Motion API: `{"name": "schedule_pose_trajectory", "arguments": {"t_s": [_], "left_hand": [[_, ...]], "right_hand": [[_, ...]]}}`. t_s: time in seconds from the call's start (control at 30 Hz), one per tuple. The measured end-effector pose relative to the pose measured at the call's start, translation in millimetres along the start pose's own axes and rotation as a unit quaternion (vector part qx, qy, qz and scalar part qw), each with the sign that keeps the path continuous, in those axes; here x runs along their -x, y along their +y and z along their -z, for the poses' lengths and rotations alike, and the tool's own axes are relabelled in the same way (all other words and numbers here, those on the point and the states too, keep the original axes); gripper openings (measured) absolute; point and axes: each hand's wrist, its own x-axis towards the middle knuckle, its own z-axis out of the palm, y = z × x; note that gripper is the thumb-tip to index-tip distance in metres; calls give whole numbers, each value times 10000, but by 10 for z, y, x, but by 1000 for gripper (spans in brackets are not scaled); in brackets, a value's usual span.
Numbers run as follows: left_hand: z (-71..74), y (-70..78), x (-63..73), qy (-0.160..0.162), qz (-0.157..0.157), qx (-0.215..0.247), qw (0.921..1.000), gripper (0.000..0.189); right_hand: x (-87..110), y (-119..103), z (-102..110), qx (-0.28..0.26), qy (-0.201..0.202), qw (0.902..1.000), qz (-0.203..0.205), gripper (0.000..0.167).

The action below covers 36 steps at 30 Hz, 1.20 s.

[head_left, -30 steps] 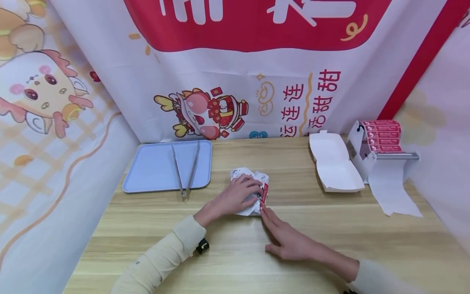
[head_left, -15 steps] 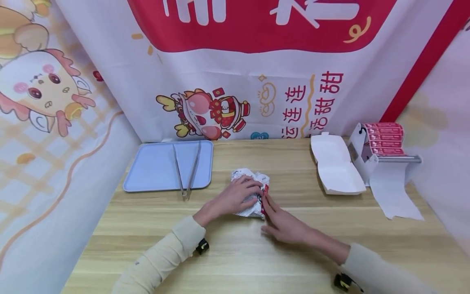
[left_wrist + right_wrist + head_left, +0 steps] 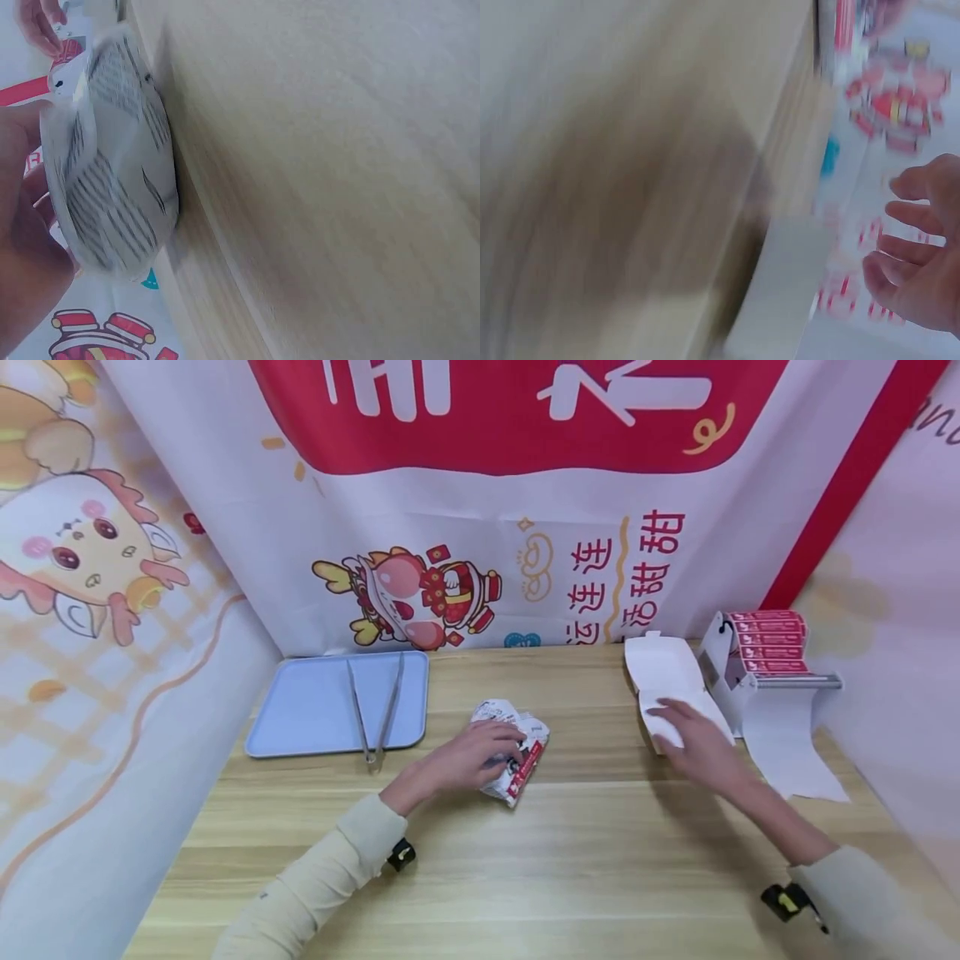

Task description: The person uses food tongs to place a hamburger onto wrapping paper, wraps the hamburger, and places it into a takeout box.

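A crumpled printed paper-wrapped packet [image 3: 536,729] lies mid-table, with a red label [image 3: 527,770] along its right side. My left hand [image 3: 467,755] holds it, fingers curved over the top; in the left wrist view the thumb lies against the near side of the packet [image 3: 120,165]. What the paper encloses is hidden. At the right, my right hand [image 3: 708,750] hovers over the front part of an open white paper box [image 3: 662,662], its fingers spread and loosely bent. The right wrist view, blurred, shows the hand [image 3: 922,259] holding nothing, apart from the box [image 3: 784,292].
A light-blue tray [image 3: 300,710] sits at the back left, with metal tongs [image 3: 386,718] lying across its front edge. Right of the box stands a label dispenser [image 3: 772,647] with a strip of backing paper [image 3: 787,752] hanging forward. Printed cloth walls enclose the table [image 3: 585,877].
My right hand has left the label on the packet and swung right and away, up over the white box. The left hand stays on the packet; the red label now shows more fully.
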Motion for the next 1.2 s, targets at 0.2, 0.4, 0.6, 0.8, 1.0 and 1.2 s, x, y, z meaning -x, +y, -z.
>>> {"name": "schedule_pose_trajectory", "arguments": {"t_s": [0.2,0.4,0.6,0.8,1.0,1.2], "left_hand": [[5,-13,48,154,278,459,9984,34],[8,-37,35,915,946,751,9884,41],[6,-60,26,818,2544,778,9605,71],[58,-141,-65,152,3273,1319,9355,100],[139,-254,-142,-458,3569,2786,8905,102],[189,-252,-188,-507,3218,3434,8809,64]], "right_hand": [[29,460,217,786,-968,9780,-1673,62],[59,656,179,1107,-1165,9600,-2293,62],[22,633,207,1575,-1241,9433,-2646,48],[-7,631,221,1487,-1772,9330,-2756,46],[38,671,135,662,-1515,9583,-2331,52],[6,630,-73,-188,-1443,9712,-1885,44]]}}
